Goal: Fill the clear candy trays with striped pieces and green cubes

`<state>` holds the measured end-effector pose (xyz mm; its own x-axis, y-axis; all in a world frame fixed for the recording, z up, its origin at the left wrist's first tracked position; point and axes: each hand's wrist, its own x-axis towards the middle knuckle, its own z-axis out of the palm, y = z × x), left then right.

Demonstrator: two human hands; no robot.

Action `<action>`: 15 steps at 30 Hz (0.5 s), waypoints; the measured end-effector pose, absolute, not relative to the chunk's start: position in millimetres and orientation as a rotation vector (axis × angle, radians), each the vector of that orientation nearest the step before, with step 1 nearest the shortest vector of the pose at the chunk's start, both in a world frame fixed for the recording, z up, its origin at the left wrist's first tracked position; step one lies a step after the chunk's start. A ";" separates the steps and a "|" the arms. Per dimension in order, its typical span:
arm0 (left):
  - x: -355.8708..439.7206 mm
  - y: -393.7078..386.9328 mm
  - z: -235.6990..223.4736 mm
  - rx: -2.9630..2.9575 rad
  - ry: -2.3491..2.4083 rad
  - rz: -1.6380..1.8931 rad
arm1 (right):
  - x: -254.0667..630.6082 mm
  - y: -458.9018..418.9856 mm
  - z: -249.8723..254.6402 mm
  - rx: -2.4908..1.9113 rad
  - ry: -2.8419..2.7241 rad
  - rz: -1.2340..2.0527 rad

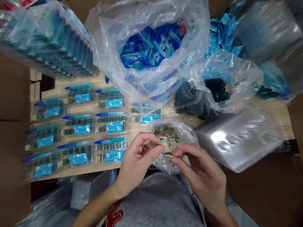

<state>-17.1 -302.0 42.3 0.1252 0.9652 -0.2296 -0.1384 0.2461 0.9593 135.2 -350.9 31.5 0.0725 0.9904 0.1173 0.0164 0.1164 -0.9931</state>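
Honestly, both the left hand (137, 157) and right hand (201, 173) are pinched together on one small striped pack (167, 145) over its open bag (174, 138) at the counter (272, 110) edge; a slipped grip probably drops it into the lap.

two bare hands meet close in front of the body.
the left hand (138, 154) comes in from lower left, fingers curled, thumb and forefinger pinched together. the right hand (201, 176) comes in from lower right, palm down, fingertips (175, 157) touching the left's; both forearms are bare.
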 end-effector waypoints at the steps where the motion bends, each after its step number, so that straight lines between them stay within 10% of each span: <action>1: -17.2 -302.5 43.6 1.000 1.129 1.021 | 134.9 -351.5 31.5 -1.173 -1.252 1.038; 15: -33.7 -305.7 45.2 1.479 1.063 0.810 | 131.9 -356.4 26.3 -1.249 -1.378 0.869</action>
<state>-33.7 -305.7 45.2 0.3661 0.9286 -0.0611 0.1870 -0.0091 0.9823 131.9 -356.4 26.3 0.0788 0.9728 0.2178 0.2229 0.1958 -0.9550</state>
